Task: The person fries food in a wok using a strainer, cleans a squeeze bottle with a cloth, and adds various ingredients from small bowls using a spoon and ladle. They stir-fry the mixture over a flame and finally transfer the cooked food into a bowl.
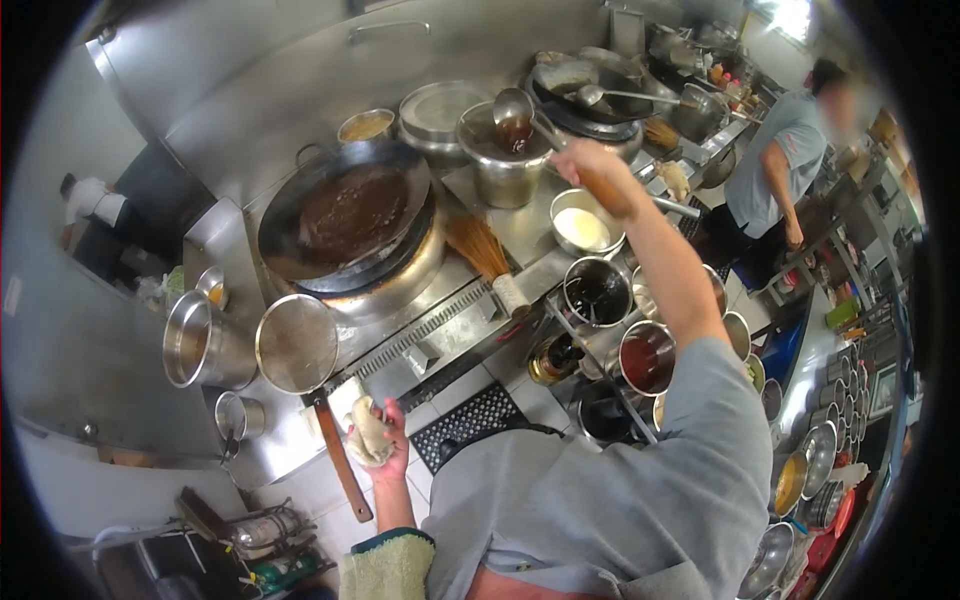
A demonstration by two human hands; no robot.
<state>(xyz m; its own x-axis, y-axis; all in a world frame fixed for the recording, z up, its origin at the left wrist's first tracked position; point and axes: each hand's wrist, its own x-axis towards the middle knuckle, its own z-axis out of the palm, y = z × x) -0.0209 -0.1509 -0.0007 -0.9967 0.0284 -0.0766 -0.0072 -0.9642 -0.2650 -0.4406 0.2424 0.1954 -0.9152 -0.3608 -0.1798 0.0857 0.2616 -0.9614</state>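
My right hand (585,162) is closed round the handle of a ladle (513,104). The ladle's bowl, with dark brown liquid in it, is tilted over a steel pot (507,182). Low on the left, my left hand (396,440) grips a folded pale cloth (369,432). Beside that cloth, a round strainer (297,345) with a wooden handle rests at the stove edge. A large wok (283,225) on the burner contains dark brown liquid with some foam.
A bamboo brush (478,246) lies right of the wok. A pan of white liquid (582,228) and several sauce pots (648,357) stand near my right arm. Steel pots (208,350) are at left. A co-worker (775,165) stands at right; another person (95,205) is far left.
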